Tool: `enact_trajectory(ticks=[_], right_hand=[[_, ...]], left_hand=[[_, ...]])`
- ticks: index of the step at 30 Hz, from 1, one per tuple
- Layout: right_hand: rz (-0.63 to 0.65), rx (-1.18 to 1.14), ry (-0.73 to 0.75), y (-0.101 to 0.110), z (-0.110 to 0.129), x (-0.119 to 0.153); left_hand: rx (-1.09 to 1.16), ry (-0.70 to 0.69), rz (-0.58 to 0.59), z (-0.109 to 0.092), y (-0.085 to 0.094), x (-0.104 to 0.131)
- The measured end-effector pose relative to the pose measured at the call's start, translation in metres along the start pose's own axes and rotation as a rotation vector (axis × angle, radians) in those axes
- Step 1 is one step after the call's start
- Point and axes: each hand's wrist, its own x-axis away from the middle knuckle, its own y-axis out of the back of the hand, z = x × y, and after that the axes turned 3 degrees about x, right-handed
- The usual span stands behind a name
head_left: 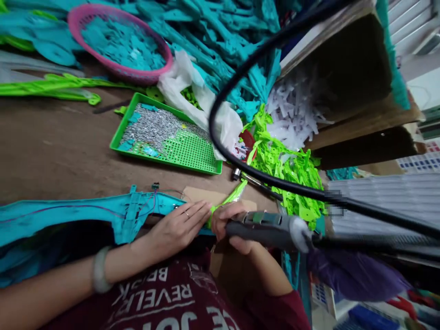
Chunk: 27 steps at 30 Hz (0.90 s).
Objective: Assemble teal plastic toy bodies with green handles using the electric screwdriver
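Observation:
My left hand (178, 223) lies with outstretched fingers on the long turquoise plastic part (92, 208), near its right end. Thin wires and a small circuit board (156, 185) sit along that part. My right hand (228, 221) is closed around a dark grey electric screwdriver (263, 229), which lies nearly level. Its tip is hidden behind my fingers. A bright green plastic piece (235, 195) rests against the turquoise part, beside both hands. Beneath them shows a piece of brown cardboard (199, 195).
Ahead is a green perforated tray (192, 168) of small metal screws. Behind it stand a pink basket (120, 72) and heaped turquoise parts (213, 41). Green parts (295, 183) pile up at right. A thick black cable (215, 105) loops across the view. Open cardboard boxes (343, 117) stand at right.

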Motion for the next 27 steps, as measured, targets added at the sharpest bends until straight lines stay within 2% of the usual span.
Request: enact_trajectory(ticks=[2, 5, 7, 9, 10, 12, 13, 14, 15, 16, 17, 18, 19, 21, 22, 24, 27], right_hand=[[0.038, -0.168, 0.101, 0.006, 0.01, -0.017], [-0.185, -0.24, 0.143, 0.019, 0.024, -0.047], [-0.239, -0.167, 0.114, 0.029, 0.034, -0.057], [-0.355, 0.073, 0.1, 0.035, 0.048, -0.05], [-0.501, 0.251, 0.142, 0.034, 0.057, -0.042], [-0.879, 0.627, 0.342, 0.022, 0.074, -0.023], [-0.971, 0.788, 0.462, 0.011, 0.081, -0.016], [-0.925, 0.916, 0.556, -0.002, 0.086, -0.014], [-0.742, 1.015, 0.607, -0.017, 0.087, -0.019], [-0.427, 1.083, 0.596, -0.033, 0.085, -0.029], [-0.064, 1.115, 0.535, -0.047, 0.081, -0.045], [0.246, 1.143, 0.467, -0.059, 0.074, -0.065], [0.497, 1.186, 0.416, -0.069, 0.066, -0.087], [0.858, 1.287, 0.349, -0.08, 0.053, -0.123], [0.968, 1.331, 0.333, -0.081, 0.049, -0.134], [1.042, 1.397, 0.325, -0.079, 0.05, -0.139], [0.92, 1.429, 0.326, -0.072, 0.062, -0.117]], left_hand=[[0.0, 0.033, 0.035, -0.003, 0.002, -0.004], [0.021, 0.084, 0.04, -0.004, 0.022, -0.003], [0.008, 0.149, -0.018, 0.0, 0.045, 0.01], [-0.05, 0.273, -0.067, 0.011, 0.069, 0.033], [-0.079, 0.339, -0.078, 0.018, 0.08, 0.047], [-0.081, 0.405, -0.058, 0.032, 0.093, 0.074], [-0.075, 0.409, -0.043, 0.038, 0.096, 0.085], [-0.066, 0.405, -0.029, 0.043, 0.097, 0.094], [-0.061, 0.396, -0.022, 0.047, 0.097, 0.1], [-0.06, 0.384, -0.024, 0.049, 0.096, 0.103], [-0.064, 0.373, -0.032, 0.05, 0.095, 0.104], [-0.073, 0.366, -0.041, 0.051, 0.093, 0.104], [-0.085, 0.36, -0.055, 0.051, 0.092, 0.103], [-0.106, 0.354, -0.069, 0.051, 0.09, 0.1], [-0.111, 0.358, -0.073, 0.05, 0.09, 0.1], [-0.114, 0.371, -0.082, 0.048, 0.09, 0.1], [-0.096, 0.397, -0.087, 0.043, 0.09, 0.097]])
